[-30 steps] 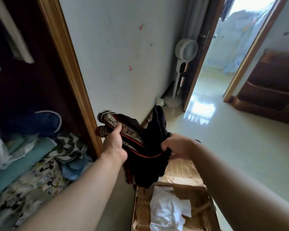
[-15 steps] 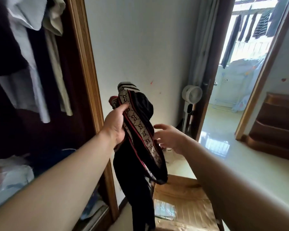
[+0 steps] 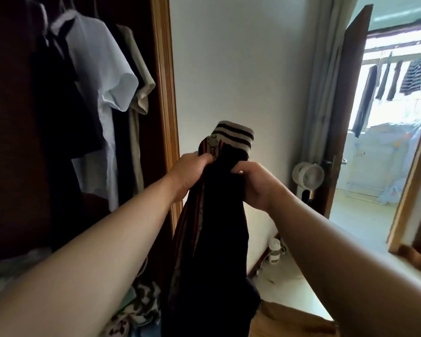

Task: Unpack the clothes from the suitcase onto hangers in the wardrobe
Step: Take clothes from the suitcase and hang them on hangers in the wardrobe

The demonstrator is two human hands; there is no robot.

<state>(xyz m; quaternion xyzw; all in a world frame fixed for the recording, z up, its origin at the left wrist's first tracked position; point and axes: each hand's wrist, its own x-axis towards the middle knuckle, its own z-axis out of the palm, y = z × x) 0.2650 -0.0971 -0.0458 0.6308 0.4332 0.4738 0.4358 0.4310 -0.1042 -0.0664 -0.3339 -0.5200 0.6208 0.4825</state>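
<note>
A black garment (image 3: 216, 239) with a beige patterned band, red edging and a striped beige cuff at its top hangs in front of me. My left hand (image 3: 187, 173) grips it near the top on the left. My right hand (image 3: 258, 186) grips it at the same height on the right. The cloth hangs straight down between my forearms. Only a tan corner of the open suitcase (image 3: 289, 319) shows at the bottom. The wardrobe (image 3: 165, 93) stands open on the left, with a white shirt (image 3: 100, 76), a dark garment (image 3: 58, 93) and a beige garment (image 3: 136, 93) hanging inside.
Folded patterned cloth (image 3: 136, 305) lies low in the wardrobe. A white fan (image 3: 308, 177) stands by the wall near an open dark door (image 3: 345, 105). A small white bottle (image 3: 274, 250) sits on the floor. Laundry (image 3: 399, 76) hangs beyond the doorway.
I have raised the black garment from the suitcase up to chest height. My right hand, open beside it half a second ago, now grips it. My view has lifted toward the hanging clothes.
</note>
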